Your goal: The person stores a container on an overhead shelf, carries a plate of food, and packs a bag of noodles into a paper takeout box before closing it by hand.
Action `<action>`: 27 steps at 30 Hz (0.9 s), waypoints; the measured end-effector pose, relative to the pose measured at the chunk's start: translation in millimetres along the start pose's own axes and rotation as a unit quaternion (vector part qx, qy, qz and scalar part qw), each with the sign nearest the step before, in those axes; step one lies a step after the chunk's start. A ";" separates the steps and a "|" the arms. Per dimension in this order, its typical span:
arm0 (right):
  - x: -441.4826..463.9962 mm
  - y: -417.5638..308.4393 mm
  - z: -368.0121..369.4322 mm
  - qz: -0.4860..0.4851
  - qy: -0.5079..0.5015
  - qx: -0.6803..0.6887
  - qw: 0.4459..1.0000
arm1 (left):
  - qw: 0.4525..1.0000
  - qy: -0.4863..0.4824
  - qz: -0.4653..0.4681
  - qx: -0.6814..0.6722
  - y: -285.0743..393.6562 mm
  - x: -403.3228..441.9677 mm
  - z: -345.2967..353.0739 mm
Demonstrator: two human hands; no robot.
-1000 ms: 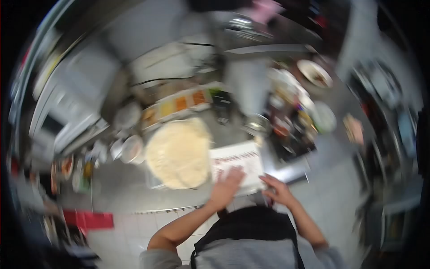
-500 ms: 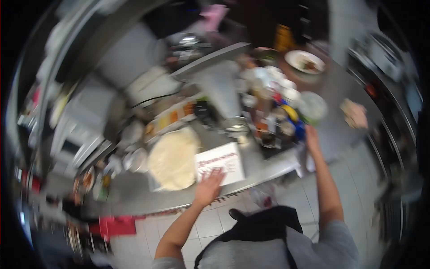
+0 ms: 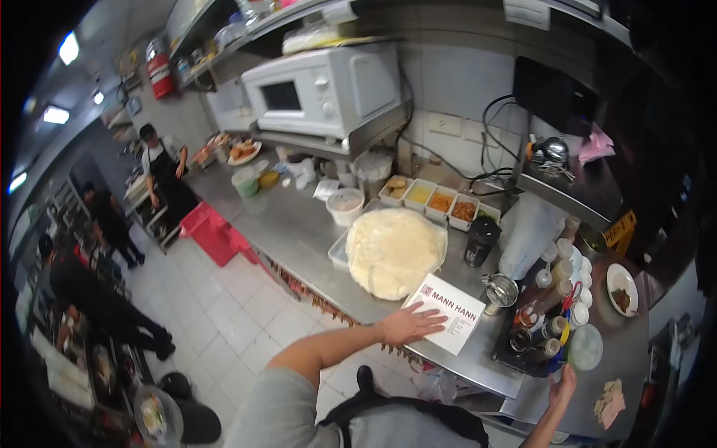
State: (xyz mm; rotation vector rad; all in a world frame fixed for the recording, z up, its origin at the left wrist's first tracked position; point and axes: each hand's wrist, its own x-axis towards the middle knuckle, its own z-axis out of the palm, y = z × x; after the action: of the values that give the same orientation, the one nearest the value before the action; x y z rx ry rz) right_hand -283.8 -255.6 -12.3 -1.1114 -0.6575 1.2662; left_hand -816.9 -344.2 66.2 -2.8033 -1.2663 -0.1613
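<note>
My left hand (image 3: 414,323) lies flat with fingers spread on a white card box (image 3: 453,328) printed "MANN HANN", at the front edge of the steel counter. Beside the box rests a stack of round, pale dough wrappers (image 3: 396,250) on a clear plastic sheet or tray. My right hand (image 3: 563,384) is raised at the counter's right, its thumb and fingers apart. Close to its fingertips are a round tub with a translucent lid (image 3: 585,347) and a black caddy (image 3: 508,347) of sauce bottles. Whether the fingertips touch either is unclear.
Behind the wrappers stand filling trays (image 3: 441,201), a black cup (image 3: 482,240) and a metal tin (image 3: 499,293). A microwave (image 3: 321,89) sits on a raised shelf. A plate of food (image 3: 621,290) and a crumpled cloth (image 3: 609,404) lie right. Several people work at left.
My view has swung left and up, bringing the microwave, aisle and co-workers into sight. My left hand remains on the box; my right hand remains near the caddy.
</note>
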 end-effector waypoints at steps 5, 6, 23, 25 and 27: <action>0.5 30.1 -28.2 0.045 -0.013 -0.064 0.997 | 1.000 0.022 0.016 -0.010 -1.6 -2.7 7.7; 10.3 30.3 -30.1 0.017 -0.012 -0.113 0.993 | 0.999 0.042 0.027 -0.019 -4.7 -3.3 12.2; 3.9 73.1 -90.5 -0.039 0.021 -0.143 0.989 | 0.999 0.031 0.028 0.006 -12.0 3.4 16.4; -26.9 83.1 -66.6 -0.036 0.120 -0.094 0.988 | 0.996 -0.019 0.024 0.086 -17.8 6.4 25.7; -60.7 97.4 -86.2 0.035 0.044 0.048 0.997 | 1.000 -0.029 0.008 0.004 -18.3 12.7 19.5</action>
State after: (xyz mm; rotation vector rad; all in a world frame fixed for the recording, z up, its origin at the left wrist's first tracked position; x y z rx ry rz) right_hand -260.9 -345.1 -122.2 -1.1112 -0.4906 1.2870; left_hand -820.9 -320.7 48.6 -2.8314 -1.2522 -0.0737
